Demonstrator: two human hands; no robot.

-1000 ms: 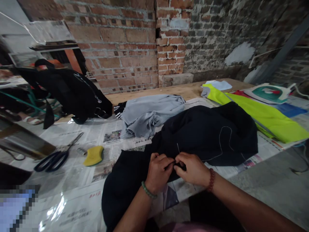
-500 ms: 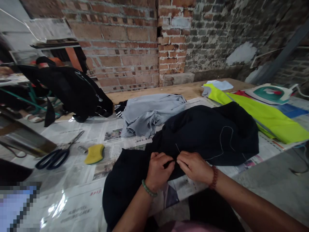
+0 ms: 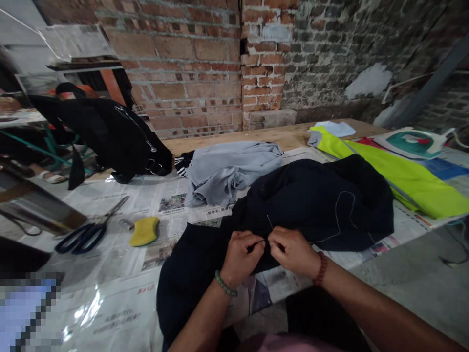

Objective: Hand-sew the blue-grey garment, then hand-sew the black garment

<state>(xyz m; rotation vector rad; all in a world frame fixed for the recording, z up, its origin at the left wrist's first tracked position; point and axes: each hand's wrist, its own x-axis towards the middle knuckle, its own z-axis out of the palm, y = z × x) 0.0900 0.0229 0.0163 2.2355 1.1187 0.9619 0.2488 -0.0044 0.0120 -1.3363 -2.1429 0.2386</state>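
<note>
A dark navy garment (image 3: 304, 195) lies bunched across the near side of the table, its left part hanging over the front edge. My left hand (image 3: 244, 254), with a green bead bracelet, is closed in a pinch on the garment's edge. Close beside it, my right hand (image 3: 291, 249), wearing a red bead bracelet, pinches at the same spot. A thin sewing needle (image 3: 270, 222) sticks up from the right fingers; its lower end is hidden. Pale thread (image 3: 337, 210) loops over the garment to the right of my hands.
Scissors (image 3: 91, 232), a yellow sponge (image 3: 144, 231) and a metal flask (image 3: 40, 200) are at left. Behind lie a black bag (image 3: 106, 137) and grey cloth (image 3: 230, 166). A fluorescent yellow vest (image 3: 395, 173) and an iron (image 3: 410, 142) are at right. Newspaper (image 3: 117, 293) covers the table.
Both hands stay at the same place on the garment. The right fingers have curled slightly and the needle's visible tip has shifted up a little.
</note>
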